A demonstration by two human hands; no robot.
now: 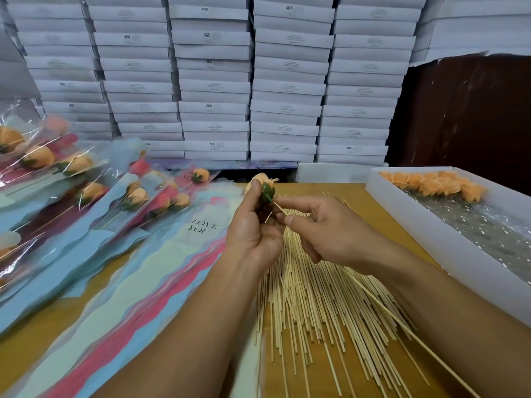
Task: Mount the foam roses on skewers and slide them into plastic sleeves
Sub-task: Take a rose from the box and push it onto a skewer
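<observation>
My left hand (253, 225) holds an orange foam rose (263, 183) with a green base, fingers curled round it above the table. My right hand (321, 228) pinches a thin wooden skewer (402, 328) near its tip, and the tip touches the rose's green base. The skewer's long end runs down to the lower right. A heap of loose skewers (313, 305) lies fanned on the wooden table (370, 214) under both hands. Empty plastic sleeves (172, 262) printed "LOVE YOU" lie stacked left of my hands.
Sleeved roses (86, 193) are piled at the left. A long white box (448, 231) at the right holds several loose orange roses (436, 183) at its far end. Stacks of white cartons (218, 81) form a wall behind the table.
</observation>
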